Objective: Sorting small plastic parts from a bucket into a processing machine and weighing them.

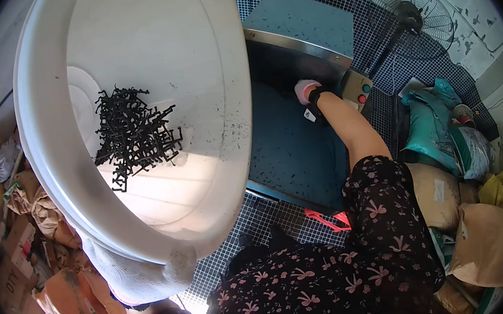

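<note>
My left hand (144,269), in a whitish knit glove, is closed on the lower rim of a big white plastic tub (153,38). The tub is tipped so that I look into it. A tangled heap of thin, black, branched plastic pieces (132,132) lies inside, with dark specks scattered over the wall. My right arm stretches into the mouth of a blue-grey metal machine (300,152). There my gloved right hand (307,91) is near the dark opening under the hood; its fingers are hidden. Black crumbs dot the machine's sloping surface.
Beside my right wrist is a control panel (357,91) with a red and a green button. A fan (409,16) stands at the far right. Sacks (429,126) and brown paper bags (481,243) line the right side; cartons (22,279) and crumpled paper fill the left.
</note>
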